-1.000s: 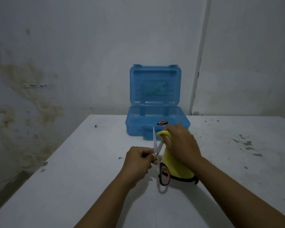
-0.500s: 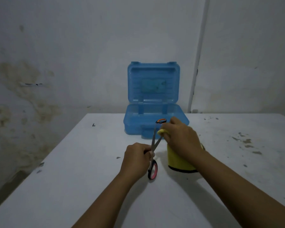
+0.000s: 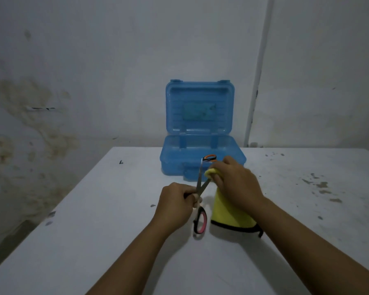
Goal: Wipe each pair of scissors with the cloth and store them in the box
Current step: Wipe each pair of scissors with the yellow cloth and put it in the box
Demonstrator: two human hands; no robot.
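My left hand (image 3: 176, 202) grips a pair of pink-handled scissors (image 3: 200, 222) near the pivot, blades spread and pointing up and away. My right hand (image 3: 237, 184) pinches a yellow cloth (image 3: 228, 216) around the right blade; the rest of the cloth hangs down to the table. Behind them stands an open blue plastic box (image 3: 200, 150) with its lid upright. An orange-handled pair of scissors (image 3: 209, 157) shows at the box's front edge, mostly hidden.
The white table (image 3: 94, 231) has dirt specks and stains, mainly on the right side. A stained wall rises close behind the box, with a white pipe (image 3: 256, 81) running down it. The table's left edge drops off to the floor.
The scissors swung from upright, handle under my right forearm, to a lower tilt with the handle beside my left hand. My right hand slid the cloth along the blade.
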